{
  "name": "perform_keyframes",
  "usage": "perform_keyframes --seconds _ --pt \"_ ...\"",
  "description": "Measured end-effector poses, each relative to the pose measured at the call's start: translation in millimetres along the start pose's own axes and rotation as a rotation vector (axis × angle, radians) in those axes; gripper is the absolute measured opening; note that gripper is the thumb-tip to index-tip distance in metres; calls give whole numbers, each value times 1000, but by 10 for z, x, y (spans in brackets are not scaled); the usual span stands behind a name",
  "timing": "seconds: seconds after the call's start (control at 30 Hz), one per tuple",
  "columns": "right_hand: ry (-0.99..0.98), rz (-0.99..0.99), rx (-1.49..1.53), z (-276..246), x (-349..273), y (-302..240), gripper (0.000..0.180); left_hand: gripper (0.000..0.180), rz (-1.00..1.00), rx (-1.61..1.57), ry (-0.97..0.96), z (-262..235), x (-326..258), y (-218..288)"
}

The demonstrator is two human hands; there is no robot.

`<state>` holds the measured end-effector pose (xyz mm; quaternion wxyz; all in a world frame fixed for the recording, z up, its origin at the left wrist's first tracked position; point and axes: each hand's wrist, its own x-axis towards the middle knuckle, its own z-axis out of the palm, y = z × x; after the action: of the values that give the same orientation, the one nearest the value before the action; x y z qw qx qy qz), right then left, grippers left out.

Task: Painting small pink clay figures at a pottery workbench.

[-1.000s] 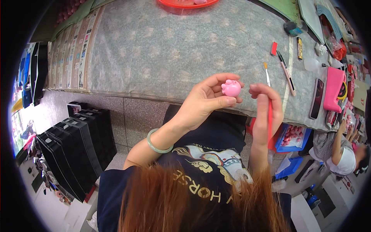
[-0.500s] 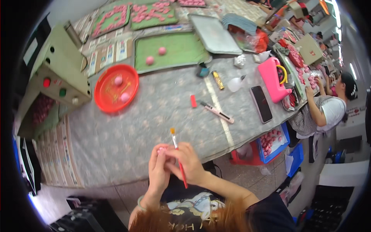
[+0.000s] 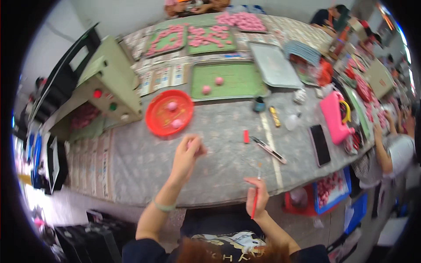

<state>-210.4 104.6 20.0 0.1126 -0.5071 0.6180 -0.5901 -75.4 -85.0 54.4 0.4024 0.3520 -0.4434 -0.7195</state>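
My left hand [image 3: 187, 154] is raised over the table, just below the red dish. Its fingers are closed around a small pink ball [image 3: 189, 143], which they mostly hide. Near the table's front edge, my right hand [image 3: 259, 193] grips a paintbrush [image 3: 255, 204] with a red handle, bristles pointing up. Two pink balls [image 3: 172, 106] lie in the round red dish [image 3: 151, 115]. Another two pink balls [image 3: 219, 80] sit on the green-lined tray [image 3: 237, 79] behind it.
At left stands a beige machine [image 3: 115, 83] with buttons. To the right lie a red block [image 3: 246, 136], a craft knife [image 3: 270, 151], a yellow tube [image 3: 274, 116], a phone [image 3: 320, 146] and a pink case [image 3: 335, 116]. Trays of pink pieces [image 3: 241, 21] fill the back; co-workers sit beyond.
My hands have parted: the left went up toward the red dish with the pink ball, the right moved right with the paintbrush. The view has turned, shifting the table's things rightward.
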Motion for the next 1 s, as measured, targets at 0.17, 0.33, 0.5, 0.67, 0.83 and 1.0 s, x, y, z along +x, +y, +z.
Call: perform_keyframes --seconds 0.17,0.33,0.5,0.67,0.83,1.0 --pt "59 25 -125 0 -89 182 13 13 596 1075 93 -164 1118 134" --pt "53 -36 -236 77 -131 222 17 19 356 1728 52 -261 1807 224" --pt "62 -56 -282 24 -105 233 16 20 518 1793 -35 -403 2145 108" --pt "69 -36 -246 92 -79 237 7 19 486 1849 -34 -683 2007 241" --pt "117 -73 -222 20 -51 295 16 18 308 1956 -71 -548 1894 469" --pt "62 -134 -190 -17 -47 292 15 24 482 1447 -88 155 2140 549"
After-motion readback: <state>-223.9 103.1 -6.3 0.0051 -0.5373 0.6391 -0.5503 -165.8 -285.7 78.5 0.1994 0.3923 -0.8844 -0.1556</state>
